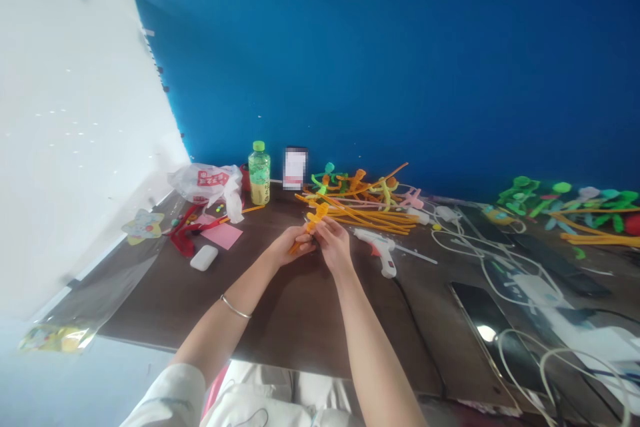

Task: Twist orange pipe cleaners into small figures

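Note:
Over the middle of the dark table, my left hand [296,241] and my right hand [334,240] meet around an orange pipe-cleaner figure [318,215]. The fingers of both hands are closed on it. Its twisted upper part sticks up above my fingertips, and an orange stem shows beneath the left fingers. The rest of the figure is hidden by my hands. Just behind lies a bundle of loose orange pipe cleaners [373,219]. A white glue gun [383,252] rests to the right of my right hand, a glue stick poking out of it.
Pipe-cleaner figures [357,180] lie at the back, with more green ones [523,195] far right. A green-capped bottle [259,173], a propped phone [295,168], a plastic bag [213,185], red-handled scissors [184,233] and a white case [204,257] stand left. Cables surround a phone [493,327] at right.

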Available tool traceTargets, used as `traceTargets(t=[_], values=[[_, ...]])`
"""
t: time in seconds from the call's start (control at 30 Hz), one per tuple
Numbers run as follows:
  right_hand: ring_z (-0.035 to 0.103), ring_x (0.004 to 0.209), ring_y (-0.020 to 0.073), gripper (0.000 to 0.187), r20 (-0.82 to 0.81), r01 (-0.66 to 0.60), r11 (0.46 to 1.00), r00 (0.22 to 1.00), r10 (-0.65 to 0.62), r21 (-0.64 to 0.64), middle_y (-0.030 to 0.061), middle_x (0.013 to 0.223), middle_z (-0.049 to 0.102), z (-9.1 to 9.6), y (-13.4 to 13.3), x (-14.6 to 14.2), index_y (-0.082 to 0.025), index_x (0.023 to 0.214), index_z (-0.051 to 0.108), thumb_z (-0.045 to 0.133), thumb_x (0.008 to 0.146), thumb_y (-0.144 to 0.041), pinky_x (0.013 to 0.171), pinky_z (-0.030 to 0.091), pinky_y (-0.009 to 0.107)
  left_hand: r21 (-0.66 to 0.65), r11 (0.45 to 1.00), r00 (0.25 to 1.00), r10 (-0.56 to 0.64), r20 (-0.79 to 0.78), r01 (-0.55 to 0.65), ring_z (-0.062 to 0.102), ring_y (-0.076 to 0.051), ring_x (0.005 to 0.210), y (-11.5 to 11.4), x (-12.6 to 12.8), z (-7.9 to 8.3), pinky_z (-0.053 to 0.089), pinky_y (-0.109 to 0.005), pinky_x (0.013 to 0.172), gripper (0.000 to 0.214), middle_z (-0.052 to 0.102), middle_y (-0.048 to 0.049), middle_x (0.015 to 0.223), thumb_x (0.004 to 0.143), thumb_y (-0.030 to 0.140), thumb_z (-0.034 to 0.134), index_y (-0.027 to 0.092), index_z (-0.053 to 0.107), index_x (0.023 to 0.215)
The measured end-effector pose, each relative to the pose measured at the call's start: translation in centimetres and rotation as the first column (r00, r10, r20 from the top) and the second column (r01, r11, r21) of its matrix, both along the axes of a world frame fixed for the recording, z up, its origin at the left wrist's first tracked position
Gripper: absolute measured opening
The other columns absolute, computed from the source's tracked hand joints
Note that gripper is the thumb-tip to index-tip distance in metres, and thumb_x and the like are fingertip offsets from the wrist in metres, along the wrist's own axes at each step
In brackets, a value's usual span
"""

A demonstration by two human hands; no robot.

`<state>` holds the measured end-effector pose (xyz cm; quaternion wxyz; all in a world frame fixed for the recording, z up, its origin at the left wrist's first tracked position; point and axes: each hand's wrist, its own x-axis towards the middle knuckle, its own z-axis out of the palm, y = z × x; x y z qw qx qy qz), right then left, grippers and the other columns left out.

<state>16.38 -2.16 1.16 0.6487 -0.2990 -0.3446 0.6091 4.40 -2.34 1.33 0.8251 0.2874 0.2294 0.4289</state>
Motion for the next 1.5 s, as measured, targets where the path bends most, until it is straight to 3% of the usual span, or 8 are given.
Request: traceTargets(t=[0.3,0.63,0.8,0.93,1.07,1.3,1.5], values=[[0.062,0.062,0.0135,0.036,0.043,0.106,0.994,0.993,-0.107,0.023,0.001,0.072,0.068,0.0,0.1,-0.1,-0.016,0.085,0.063,0.078,0.054,-0.022,0.063,0.05,0.028,0.178,0.978,0.992,0.121,-0.042,-0.112,0.033,-0.005,0.041,0.2,0.8,-0.6,0.031,-0.021,0.047,0.025,0.033,0.0061,0.047,0.076,0.035,0.058,0.012,0.052,0.069],[0.06,0.052,0.0163,0.03,0.052,0.076,0.997,0.996,-0.076,0.008,0.0013,0.064,0.065,-0.5,0.1,-0.2,-0.016,0.076,0.06,0.076,0.056,-0.03,0.046,0.05,0.03,0.25,0.957,0.978,0.181,-0.102,-0.151,0.034,-0.005,0.042,0.2,0.9,-0.9,0.029,-0.022,0.046,0.033,0.036,0.0057,0.048,0.07,0.043,0.064,0.011,0.054,0.069],[0.057,0.05,0.0134,0.025,0.025,0.018,1.0,1.0,-0.018,0.016,-0.0023,0.059,0.06,-0.3,0.1,-0.3,-0.017,0.08,0.06,0.071,0.062,-0.029,0.043,0.048,0.027,0.285,0.933,0.956,0.263,-0.129,-0.219,0.044,-0.005,0.047,-0.2,1.1,-0.7,0.031,-0.022,0.048,0.031,0.048,0.0021,0.057,0.069,0.042,0.064,0.012,0.054,0.07],[0.061,0.064,0.0124,0.024,-0.011,0.088,0.996,0.996,-0.087,0.031,-0.0003,0.075,0.066,-0.4,0.4,-0.2,-0.018,0.082,0.062,0.071,0.06,-0.022,0.055,0.05,0.024,0.256,0.919,0.935,0.337,-0.113,-0.301,0.05,-0.006,0.055,-0.1,1.1,-0.7,0.037,-0.021,0.055,0.027,0.055,-0.0008,0.068,0.066,0.035,0.068,0.011,0.059,0.075],[0.063,0.077,0.0151,0.027,-0.021,0.181,0.983,0.983,-0.182,-0.01,0.0027,0.083,0.069,-1.0,0.7,0.0,-0.016,0.084,0.064,0.072,0.059,-0.021,0.072,0.049,0.028,0.161,0.935,0.942,0.328,-0.066,-0.315,0.05,-0.006,0.057,0.2,0.9,-0.8,0.04,-0.022,0.059,0.03,0.057,-0.0027,0.073,0.062,0.026,0.072,0.011,0.063,0.085],[0.062,0.069,0.0125,0.032,0.069,0.295,0.955,0.954,-0.292,-0.035,0.0016,0.082,0.068,-1.2,0.7,0.3,-0.018,0.088,0.063,0.072,0.06,-0.03,0.07,0.048,0.028,0.162,0.94,0.951,0.308,-0.024,-0.301,0.052,-0.006,0.059,0.8,0.2,-1.2,0.042,-0.024,0.061,0.032,0.059,-0.0034,0.078,0.065,0.027,0.07,0.012,0.063,0.092],[0.061,0.073,0.0141,0.041,0.155,0.298,0.951,0.939,-0.307,0.075,0.0019,0.086,0.067,-1.1,0.8,0.4,-0.019,0.1,0.06,0.07,0.063,-0.034,0.072,0.048,0.03,0.276,0.91,0.918,0.362,-0.164,-0.309,0.055,-0.008,0.057,1.5,-0.1,-2.3,0.043,-0.024,0.061,0.041,0.065,-0.0053,0.08,0.066,0.037,0.069,0.013,0.061,0.098]])
